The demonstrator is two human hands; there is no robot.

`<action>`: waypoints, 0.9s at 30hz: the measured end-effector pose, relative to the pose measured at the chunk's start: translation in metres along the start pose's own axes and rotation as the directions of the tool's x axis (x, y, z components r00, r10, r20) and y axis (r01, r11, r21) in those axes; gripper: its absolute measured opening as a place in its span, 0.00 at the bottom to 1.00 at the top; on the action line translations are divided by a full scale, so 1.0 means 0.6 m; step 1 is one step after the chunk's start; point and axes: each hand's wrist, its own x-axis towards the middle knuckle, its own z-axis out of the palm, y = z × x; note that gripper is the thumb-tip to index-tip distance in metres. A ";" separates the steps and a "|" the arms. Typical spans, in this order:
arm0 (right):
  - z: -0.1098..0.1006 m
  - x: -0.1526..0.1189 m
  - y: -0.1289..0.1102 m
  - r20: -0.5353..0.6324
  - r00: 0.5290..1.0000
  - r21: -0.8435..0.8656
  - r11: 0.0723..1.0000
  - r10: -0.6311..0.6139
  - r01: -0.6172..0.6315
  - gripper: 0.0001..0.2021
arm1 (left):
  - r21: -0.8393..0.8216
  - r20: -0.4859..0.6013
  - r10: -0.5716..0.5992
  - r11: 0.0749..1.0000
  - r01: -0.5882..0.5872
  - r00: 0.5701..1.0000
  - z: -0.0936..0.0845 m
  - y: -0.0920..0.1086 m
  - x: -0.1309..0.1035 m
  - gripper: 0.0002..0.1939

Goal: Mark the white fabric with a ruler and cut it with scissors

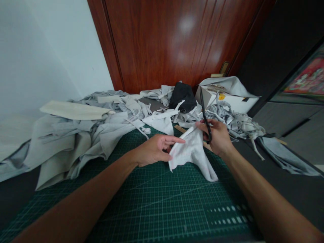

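Observation:
A small white piece of fabric point(190, 150) hangs in folds over the green cutting mat point(141, 199), its lower right end drooping to a narrow tip. My left hand point(157, 149) grips its left edge, thumb low and index finger laid along the upper side. In my right hand point(217, 135) is a pair of black scissors point(204, 111), blades pointing up and away. The same hand's thumb and fingertips also pinch the fabric's upper right corner. Part of the scissors' handles is hidden by the fingers. Behind the fabric, a wooden ruler-like strip point(180, 129) lies partly covered on the mat.
Heaped grey and white cloth pieces point(101, 130) cover the left and back. A black cloth bundle point(184, 97), a white box point(234, 101) and tangled grey cords and scraps point(239, 120) sit at back right. Folded grey cloth point(285, 155) lies far right. A wooden door point(162, 44) stands behind.

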 end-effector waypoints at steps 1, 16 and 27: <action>-0.001 0.000 0.000 0.003 1.000 -0.010 1.000 -0.010 0.010 0.23 | -0.005 -0.013 0.006 1.000 -0.006 1.000 0.001 -0.001 0.001 0.34; 0.000 -0.025 -0.024 0.072 0.987 -0.096 0.984 -0.146 0.152 0.23 | -0.209 -0.424 0.203 0.927 -0.313 0.883 -0.026 0.054 -0.005 0.39; 0.043 -0.105 -0.027 0.759 0.651 -0.020 1.000 0.024 -0.013 0.34 | -0.056 -0.556 0.387 0.866 -0.497 0.736 -0.066 0.110 -0.035 0.47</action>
